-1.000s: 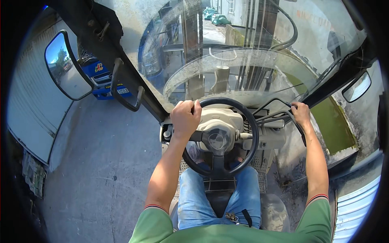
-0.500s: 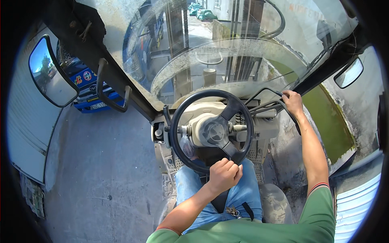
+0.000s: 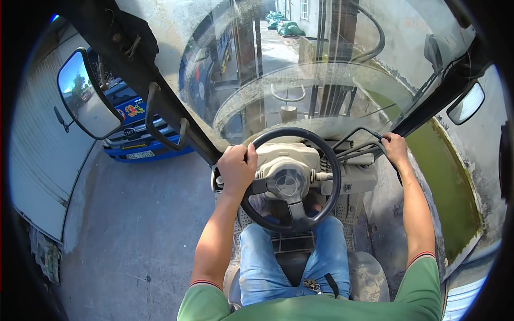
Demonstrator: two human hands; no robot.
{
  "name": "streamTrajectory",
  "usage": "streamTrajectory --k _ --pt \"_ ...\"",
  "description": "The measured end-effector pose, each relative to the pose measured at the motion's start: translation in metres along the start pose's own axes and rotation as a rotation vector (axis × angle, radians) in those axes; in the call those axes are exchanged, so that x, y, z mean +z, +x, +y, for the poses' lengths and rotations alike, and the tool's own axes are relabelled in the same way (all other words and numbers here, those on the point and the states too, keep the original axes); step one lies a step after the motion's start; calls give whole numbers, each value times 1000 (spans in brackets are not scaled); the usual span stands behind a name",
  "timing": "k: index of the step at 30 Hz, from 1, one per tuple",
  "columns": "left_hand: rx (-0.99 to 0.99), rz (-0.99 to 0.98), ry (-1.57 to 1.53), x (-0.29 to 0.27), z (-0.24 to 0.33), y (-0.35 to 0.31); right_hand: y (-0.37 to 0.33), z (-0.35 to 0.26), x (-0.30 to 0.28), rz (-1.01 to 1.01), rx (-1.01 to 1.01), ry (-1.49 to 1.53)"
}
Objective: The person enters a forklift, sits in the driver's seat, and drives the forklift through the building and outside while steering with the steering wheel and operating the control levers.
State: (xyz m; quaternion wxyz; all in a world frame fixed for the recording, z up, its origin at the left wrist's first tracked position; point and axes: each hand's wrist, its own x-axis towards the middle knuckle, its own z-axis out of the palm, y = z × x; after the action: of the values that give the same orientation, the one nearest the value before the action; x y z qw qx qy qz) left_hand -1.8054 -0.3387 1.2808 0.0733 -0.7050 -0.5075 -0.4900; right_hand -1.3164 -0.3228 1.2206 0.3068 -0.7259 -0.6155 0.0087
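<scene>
My left hand (image 3: 237,166) is closed at the upper left of the black steering wheel (image 3: 288,183). Whether it grips the rim itself or a knob on it is hidden under the palm. Out to the right, my right hand (image 3: 395,148) wraps round the end of a bent black lever (image 3: 360,129). More black levers (image 3: 357,153) run beside that one, right of the wheel. A beige column stalk (image 3: 323,176) sticks out behind the wheel's right side.
A scratched clear windscreen (image 3: 316,85) stands ahead, with the mast (image 3: 340,48) beyond it. Ahead left is a blue truck (image 3: 140,143), near the left mirror (image 3: 88,96). A walled trough of green water (image 3: 447,187) lies along the right. Green sacks (image 3: 289,28) lie far ahead.
My left hand has gone from the wheel's bottom to its upper left, and the wheel has turned clockwise. My right hand stays on the lever. The truck and trough have shifted slightly in view.
</scene>
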Motion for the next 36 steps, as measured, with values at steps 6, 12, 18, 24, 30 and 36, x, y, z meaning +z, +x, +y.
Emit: streamTrajectory --k 6,12,18,24,30,36 --pt "-47 39 12 16 27 -5 6 19 -22 -13 16 20" --pt "-84 75 -22 24 38 -38 22 46 -13 15 -7 25" --pt "-42 -155 -127 38 68 -118 45 65 18 41 -40 30" --pt "275 -302 -408 196 125 -108 62 55 66 -22 64 124" --pt "124 -34 -103 256 49 47 -34 29 78 -178 1 7" --pt "-9 79 23 150 -13 34 -69 33 53 -79 48 15"
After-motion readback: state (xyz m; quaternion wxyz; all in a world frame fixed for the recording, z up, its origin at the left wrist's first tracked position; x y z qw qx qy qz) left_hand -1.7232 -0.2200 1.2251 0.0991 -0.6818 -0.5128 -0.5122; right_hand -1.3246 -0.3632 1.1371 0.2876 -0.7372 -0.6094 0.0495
